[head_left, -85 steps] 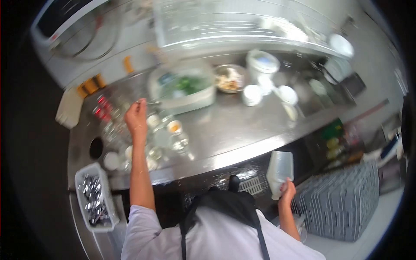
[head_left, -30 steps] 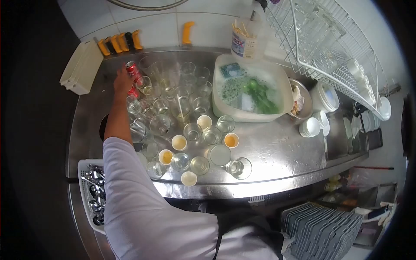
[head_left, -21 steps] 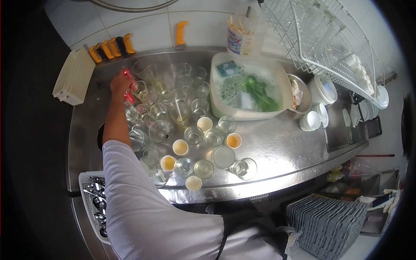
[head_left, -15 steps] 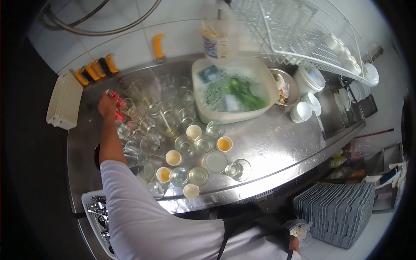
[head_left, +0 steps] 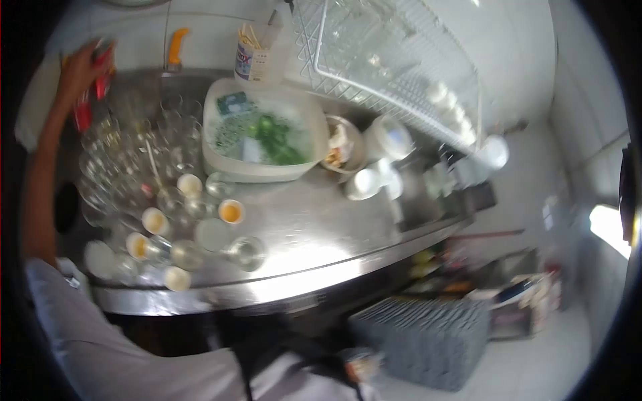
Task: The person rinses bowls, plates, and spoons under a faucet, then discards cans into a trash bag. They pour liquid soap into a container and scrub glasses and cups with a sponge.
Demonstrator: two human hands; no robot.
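Note:
My left hand [head_left: 79,68], at the upper left, is closed on a red can [head_left: 103,72], raised above the glasses. Another red can [head_left: 82,112] shows just below it; whether my fingers also hold it I cannot tell. Beneath are many clear glasses [head_left: 107,167] and white cups, one with orange liquid [head_left: 231,212]. My right hand [head_left: 352,371] is low at the bottom, blurred and mostly hidden, beside a clear plastic bag [head_left: 366,361] with pale bits inside.
A white tub [head_left: 210,157] of soapy water holds something green. Beside it are a metal bowl [head_left: 361,150], white bucket [head_left: 391,137] and white cups [head_left: 362,184]. A wire rack [head_left: 394,100] hangs above. Grey stacked crates [head_left: 428,341] stand below the steel counter [head_left: 321,214].
The view has swung right, so the counter items appear farther left. My left hand has lifted the red can up from among the glasses.

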